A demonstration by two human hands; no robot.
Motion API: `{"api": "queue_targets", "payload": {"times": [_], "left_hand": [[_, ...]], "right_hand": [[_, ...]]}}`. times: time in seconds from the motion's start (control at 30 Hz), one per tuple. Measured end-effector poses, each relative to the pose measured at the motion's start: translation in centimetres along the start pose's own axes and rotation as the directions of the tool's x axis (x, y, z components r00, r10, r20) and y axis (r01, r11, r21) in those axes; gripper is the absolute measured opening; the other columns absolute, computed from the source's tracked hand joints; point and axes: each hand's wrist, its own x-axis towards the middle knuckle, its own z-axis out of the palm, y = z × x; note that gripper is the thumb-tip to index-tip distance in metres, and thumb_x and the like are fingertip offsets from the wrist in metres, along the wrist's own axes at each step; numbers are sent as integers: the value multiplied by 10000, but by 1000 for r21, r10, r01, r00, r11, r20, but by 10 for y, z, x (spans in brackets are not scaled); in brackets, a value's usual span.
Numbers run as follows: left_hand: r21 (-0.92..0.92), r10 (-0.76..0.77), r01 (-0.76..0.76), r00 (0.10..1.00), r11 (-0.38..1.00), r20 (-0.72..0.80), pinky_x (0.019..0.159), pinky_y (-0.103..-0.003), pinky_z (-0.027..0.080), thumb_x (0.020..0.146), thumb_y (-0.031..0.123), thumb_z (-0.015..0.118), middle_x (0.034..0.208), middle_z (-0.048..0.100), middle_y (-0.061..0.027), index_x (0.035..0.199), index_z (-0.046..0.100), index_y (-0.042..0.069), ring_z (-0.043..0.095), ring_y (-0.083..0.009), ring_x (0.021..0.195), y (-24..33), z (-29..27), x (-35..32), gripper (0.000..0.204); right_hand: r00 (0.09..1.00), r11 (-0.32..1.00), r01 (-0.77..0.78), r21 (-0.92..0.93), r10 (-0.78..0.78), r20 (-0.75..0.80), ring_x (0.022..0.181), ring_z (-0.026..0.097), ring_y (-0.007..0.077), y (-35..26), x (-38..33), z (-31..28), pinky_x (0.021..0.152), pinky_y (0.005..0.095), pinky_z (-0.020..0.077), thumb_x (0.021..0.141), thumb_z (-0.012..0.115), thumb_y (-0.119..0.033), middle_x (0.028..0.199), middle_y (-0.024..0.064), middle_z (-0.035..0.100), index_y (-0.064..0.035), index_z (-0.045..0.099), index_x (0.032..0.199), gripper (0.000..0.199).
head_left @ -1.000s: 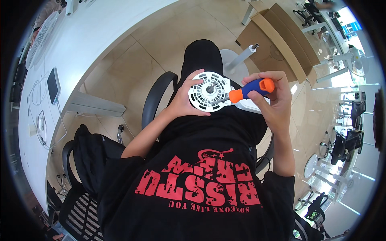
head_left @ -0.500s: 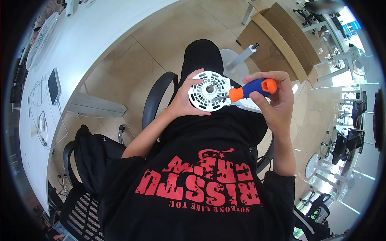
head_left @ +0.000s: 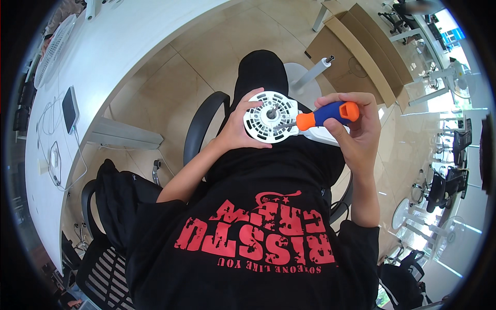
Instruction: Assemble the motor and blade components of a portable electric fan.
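Observation:
A round white slotted fan motor housing [head_left: 262, 133], with a metal shaft at its centre, sits over my lap. Wrapped round its left edge is my left hand [head_left: 237, 124], thumb below and fingers above. My right hand [head_left: 359, 132] grips a screwdriver [head_left: 326, 114] with a blue and orange handle. The screwdriver's shank points left, its tip at the front face of the housing just below the shaft; whether it sits in a screw is too small to tell. A white body part [head_left: 323, 135] extends right from the housing, partly behind the handle and my right hand.
On the left curves a white table [head_left: 129, 31] with a phone [head_left: 70, 110], cables and a fan grille [head_left: 53, 51]. Beyond my knees stand a white fan base with a pole [head_left: 312, 74] and an open cardboard box [head_left: 356, 57]. A chair armrest [head_left: 199, 129] is beside my left arm.
The housing, screwdriver and both hands have shifted very slightly to the right together. The grips stay the same.

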Motion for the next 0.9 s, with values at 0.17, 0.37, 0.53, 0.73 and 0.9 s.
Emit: {"api": "queue_targets", "payload": {"times": [0.17, 0.37, 0.53, 0.73, 0.9], "left_hand": [[2, 1, -1, 1000, 1000, -6, 1192, -520, 454, 556, 282, 1086, 1656, 342, -293, 1487, 451, 178, 449, -451, 1510, 1, 0, -1, 1132], [14, 0, 0, 1000, 1000, 2, 1193, -520, 456, 561, 278, 1085, 1658, 335, -297, 1486, 446, 178, 453, -448, 1508, 3, 0, 1, 1128], [13, 11, -11, 1000, 1000, 1, 1189, -513, 465, 563, 275, 1083, 1659, 332, -297, 1488, 440, 179, 470, -442, 1496, 3, 1, 2, 1130], [0, 10, -10, 1000, 1000, 0, 1186, -504, 468, 565, 268, 1083, 1658, 333, -293, 1488, 441, 177, 477, -438, 1491, 3, 2, 4, 1128], [-9, 19, -19, 1000, 1000, 6, 1181, -499, 471, 571, 263, 1081, 1660, 331, -285, 1489, 436, 178, 482, -437, 1485, 5, 1, 5, 1125]], "right_hand": [[1000, 999, 2, -40, -2, 8, 1109, 745, 230, 0, -1, -1, 980, 341, 601, 909, 855, -49, 1190, 179, 752, -29, 542, 1258, 469], [1000, 998, 0, -58, 1, 20, 1110, 748, 222, 1, 0, 2, 971, 334, 602, 904, 866, -64, 1191, 171, 756, -25, 547, 1250, 472], [1000, 998, 13, -65, -11, 22, 1103, 750, 214, -1, 1, 1, 965, 326, 602, 903, 868, -67, 1189, 169, 758, -21, 548, 1246, 471], [999, 997, 10, -73, -7, 34, 1103, 750, 211, -1, 1, -2, 966, 325, 601, 903, 871, -72, 1186, 168, 759, -21, 549, 1246, 473], [999, 997, 28, -67, -26, 29, 1111, 748, 218, -5, 0, -3, 970, 328, 601, 902, 872, -72, 1187, 172, 758, -26, 551, 1248, 474]]}}
